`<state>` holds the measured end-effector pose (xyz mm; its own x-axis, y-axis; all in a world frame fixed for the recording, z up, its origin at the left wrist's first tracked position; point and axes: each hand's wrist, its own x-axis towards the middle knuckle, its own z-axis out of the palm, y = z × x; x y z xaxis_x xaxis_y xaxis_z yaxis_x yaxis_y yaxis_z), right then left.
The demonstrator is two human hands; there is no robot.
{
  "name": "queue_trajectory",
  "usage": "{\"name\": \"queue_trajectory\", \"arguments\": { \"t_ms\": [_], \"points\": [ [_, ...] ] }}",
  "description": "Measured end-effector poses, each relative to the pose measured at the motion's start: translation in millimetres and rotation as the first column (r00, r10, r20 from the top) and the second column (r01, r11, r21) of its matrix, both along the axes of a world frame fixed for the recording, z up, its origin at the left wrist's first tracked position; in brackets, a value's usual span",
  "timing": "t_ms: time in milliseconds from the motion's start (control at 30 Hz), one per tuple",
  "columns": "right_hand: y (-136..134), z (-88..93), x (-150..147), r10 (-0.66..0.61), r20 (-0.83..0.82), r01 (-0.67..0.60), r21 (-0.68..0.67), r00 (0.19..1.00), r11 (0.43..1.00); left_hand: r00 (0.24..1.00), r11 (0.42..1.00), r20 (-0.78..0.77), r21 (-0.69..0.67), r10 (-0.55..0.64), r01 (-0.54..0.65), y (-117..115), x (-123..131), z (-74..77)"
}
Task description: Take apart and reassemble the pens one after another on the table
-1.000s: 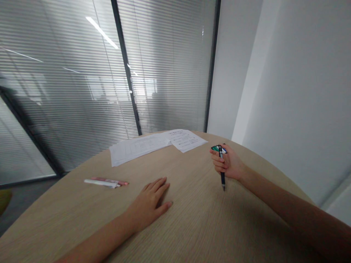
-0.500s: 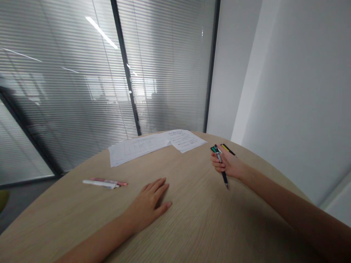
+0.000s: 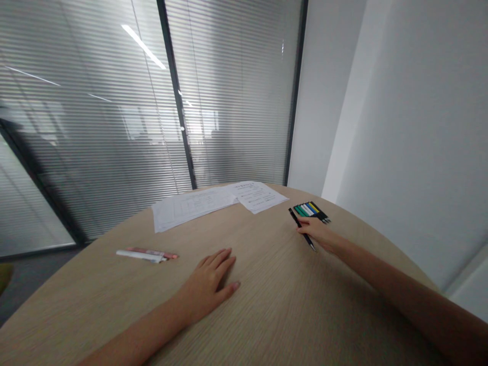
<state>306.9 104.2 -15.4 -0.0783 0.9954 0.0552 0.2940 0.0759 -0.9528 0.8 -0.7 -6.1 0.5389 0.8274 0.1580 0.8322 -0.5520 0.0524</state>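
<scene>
Black pen [image 3: 308,239] | toward tabletop's [image 3: 263,310] far right edge, just beside coloured pens [image 3: 306,209] | right hand [image 3: 319,233] pinching it; left hand [image 3: 208,284] palm-down, fingers spread | probably light, stiff, smooth; best taken mid-length

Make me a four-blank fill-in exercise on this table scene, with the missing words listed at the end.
1. The slim black pen is held in the person's ____ hand.
2. The left hand rests palm ____ on the pale wooden table.
3. The flat row of black-ended pens shows green, white, blue and ____.
4. Beside the slim white pen lies a slim ____ pen.

Missing words: right; down; yellow; pink.
</scene>
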Motion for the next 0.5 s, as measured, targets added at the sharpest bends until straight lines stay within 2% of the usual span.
{"name": "queue_trajectory", "arguments": {
  "t_ms": [67,133,267,333,500],
  "points": [
    [-1.5,1.7,0.3,-0.052,0.258,0.02,0.123,0.965,0.992,1.0,1.0,0.003,-0.003,0.001,-0.001,0.2,0.5,0.1],
    [-2.8,2.3,0.7,-0.132,0.448,0.032,0.225,0.884,0.974,1.0,1.0,-0.002,-0.007,0.003,-0.003,0.0,0.6,0.4],
    [-3.5,-3.0,3.0,-0.262,0.671,0.054,0.315,0.694,0.948,1.0,1.0,-0.027,-0.019,0.013,-0.013,-1.3,0.7,1.2],
    [-3.0,-6.1,4.5,-0.291,0.731,0.057,0.327,0.617,0.943,0.999,1.0,-0.035,-0.025,0.015,-0.016,-2.0,1.1,2.0],
    [-0.9,-6.1,5.1,-0.262,0.749,0.053,0.291,0.609,0.955,0.999,1.0,-0.042,-0.027,0.014,-0.015,-2.7,2.6,4.2]
  ]
}}
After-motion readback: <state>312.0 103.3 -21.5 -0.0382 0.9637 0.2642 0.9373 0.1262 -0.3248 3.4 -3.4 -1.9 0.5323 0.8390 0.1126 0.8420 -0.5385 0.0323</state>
